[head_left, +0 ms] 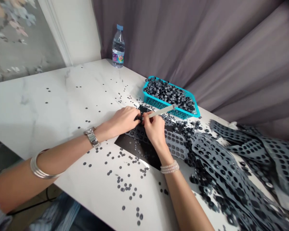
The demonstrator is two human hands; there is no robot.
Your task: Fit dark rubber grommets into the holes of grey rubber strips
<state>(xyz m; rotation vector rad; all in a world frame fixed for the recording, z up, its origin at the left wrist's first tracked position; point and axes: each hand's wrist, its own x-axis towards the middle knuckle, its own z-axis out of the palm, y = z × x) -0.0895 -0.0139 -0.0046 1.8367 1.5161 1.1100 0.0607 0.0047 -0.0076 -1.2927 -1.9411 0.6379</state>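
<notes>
My right hand (154,126) pinches a pale flat strip, possibly a file or spatula (159,111), whose tip reaches toward my left hand (121,121). The fingers of my left hand grip the edge of a dark perforated rubber sheet (144,131), which lies over a black mat (132,149). Small dark rubber discs (125,186) are scattered across the white marble table (50,96) around both hands. Part of the sheet is hidden under my hands.
A turquoise plastic basket (170,96) heaped with grey rubber rings stands beyond my hands. Used grey perforated sheets (221,166) pile up at the right. A water bottle (118,48) stands at the far table edge, before a mauve curtain (207,48).
</notes>
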